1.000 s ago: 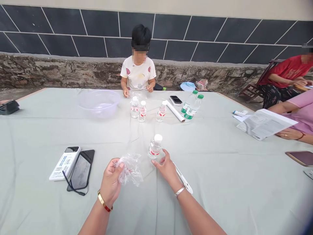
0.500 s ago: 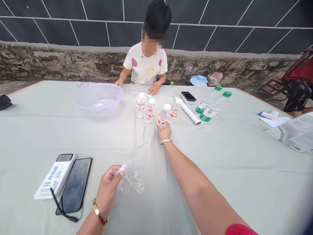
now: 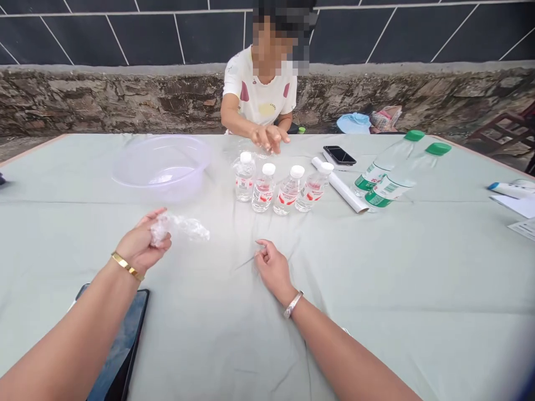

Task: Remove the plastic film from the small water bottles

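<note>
Our left hand [image 3: 140, 245] is clamped on a crumpled clear plastic wrapper [image 3: 179, 227], fingers curled around one end while the rest trails to the right just above the pale green tablecloth [image 3: 376, 278]. A gold bangle [image 3: 126, 265] sits on that wrist. Our right hand [image 3: 271, 268] rests on the cloth, holding nothing, its fingers loosely curled with the tips drawn close together; a silver bracelet [image 3: 292, 304] circles the wrist.

Beyond both hands, four small bottles [image 3: 278, 186] with white caps and red labels stand upright in a close row, touching or nearly so. To their left sits a clear plastic basin [image 3: 161, 167]. Just right of the row lies a white rolled tube [image 3: 340, 186], then two larger bottles with green caps [image 3: 397, 170] lying tilted on the cloth, and a dark phone [image 3: 339, 155] behind the tube.

Under our left forearm a black phone [image 3: 121, 345] lies at the near edge. Across the table, another person [image 3: 261, 92] in a white spotted shirt holds both hands over the cloth, near the small bottles.
</note>
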Demonstrator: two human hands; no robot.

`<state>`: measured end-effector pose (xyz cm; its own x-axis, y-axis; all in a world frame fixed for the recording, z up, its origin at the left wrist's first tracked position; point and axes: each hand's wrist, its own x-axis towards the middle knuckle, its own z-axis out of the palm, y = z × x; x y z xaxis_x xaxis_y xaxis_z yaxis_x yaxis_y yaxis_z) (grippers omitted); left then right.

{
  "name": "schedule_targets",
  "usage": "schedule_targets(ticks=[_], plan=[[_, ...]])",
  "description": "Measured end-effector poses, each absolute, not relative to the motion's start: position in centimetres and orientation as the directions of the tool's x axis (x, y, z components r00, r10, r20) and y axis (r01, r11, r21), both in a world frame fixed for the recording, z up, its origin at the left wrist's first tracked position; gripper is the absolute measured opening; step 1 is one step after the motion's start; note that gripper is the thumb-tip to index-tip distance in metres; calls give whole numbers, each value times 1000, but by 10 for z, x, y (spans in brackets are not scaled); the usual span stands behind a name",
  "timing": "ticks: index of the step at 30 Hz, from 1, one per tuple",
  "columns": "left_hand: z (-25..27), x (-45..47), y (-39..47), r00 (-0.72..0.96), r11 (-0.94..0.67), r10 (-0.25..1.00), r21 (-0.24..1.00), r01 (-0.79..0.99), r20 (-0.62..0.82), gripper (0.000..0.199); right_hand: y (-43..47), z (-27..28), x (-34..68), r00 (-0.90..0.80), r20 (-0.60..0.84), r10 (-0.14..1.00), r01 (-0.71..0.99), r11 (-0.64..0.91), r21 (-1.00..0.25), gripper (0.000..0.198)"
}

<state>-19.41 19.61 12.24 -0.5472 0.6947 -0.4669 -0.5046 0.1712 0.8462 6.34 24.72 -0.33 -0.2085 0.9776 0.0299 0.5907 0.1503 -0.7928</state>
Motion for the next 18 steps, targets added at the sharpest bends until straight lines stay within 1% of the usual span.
schedule_targets(ticks=[2,4,5,6,9,10,12,14,15,16,18], plan=[[141,-211,221,-654,49,612,846,-531,-445,27,236,-3,61,-314,39,949,662,248,-707,33],[156,-228,247,-723,-58,539,837,-544,-432,22,234,-2,60,-357,55,932,706,308,-637,32],[163,-236,259,-728,-82,532,829,-553,-432,18,234,-2,59,-367,64,928,718,326,-615,31],[168,-243,269,-719,-91,548,823,-560,-428,20,235,-3,59,-377,72,924,724,342,-599,30],[176,-254,282,-658,-78,639,817,-571,-399,44,238,-3,58,-401,89,912,734,378,-564,26],[176,-253,280,-645,-72,664,826,-559,-378,49,239,-3,58,-403,92,910,739,384,-554,25],[167,-245,266,-656,-66,691,877,-476,-303,56,238,-3,58,-404,93,910,750,387,-537,24],[149,-225,241,-692,-68,699,945,-319,-183,66,237,-3,58,-408,86,909,759,390,-521,23],[136,-211,226,-706,-54,691,963,-265,-155,68,236,-4,57,-411,81,908,763,391,-514,23],[122,-195,210,-701,-17,693,968,-251,-169,67,235,-4,57,-416,77,906,765,394,-510,23],[89,-157,173,-712,57,664,965,-257,-229,48,237,-4,56,-404,71,912,768,380,-515,23]])
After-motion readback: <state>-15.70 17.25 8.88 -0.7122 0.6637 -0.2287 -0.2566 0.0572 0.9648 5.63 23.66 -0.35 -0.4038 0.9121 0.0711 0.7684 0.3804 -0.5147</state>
